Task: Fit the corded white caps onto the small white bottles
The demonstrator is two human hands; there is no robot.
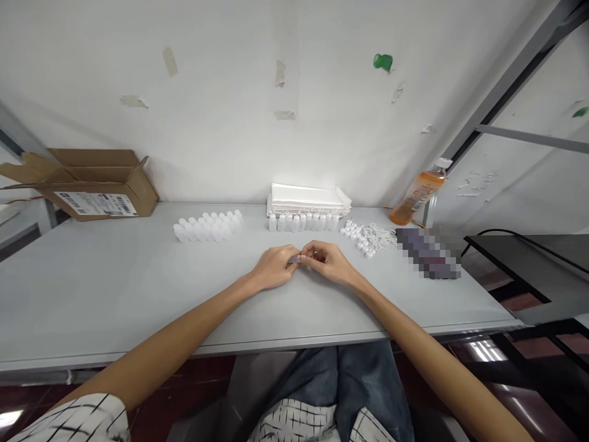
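Observation:
My left hand (275, 267) is closed around a small translucent plastic bottle (293, 259), held sideways just above the table. My right hand (329, 261) meets it, thumb and fingers pinched at the bottle's white cap end; the fingers cover most of that end. Beyond my hands stands a row of small white bottles (295, 223) with caps on. To the left is a block of several translucent bottles (207, 227) in rows. Small white caps (353, 229) lie loose on the right, beside a tangled pile of thin white pieces (378, 236).
A stack of white folded sheets or trays (306, 197) rests against the wall. At the far left is an open cardboard box (101, 190). An orange drink bottle (419, 193) leans at the right, behind a blurred-out dark item (427, 253). The grey table's (138, 294) front edge runs under my forearms.

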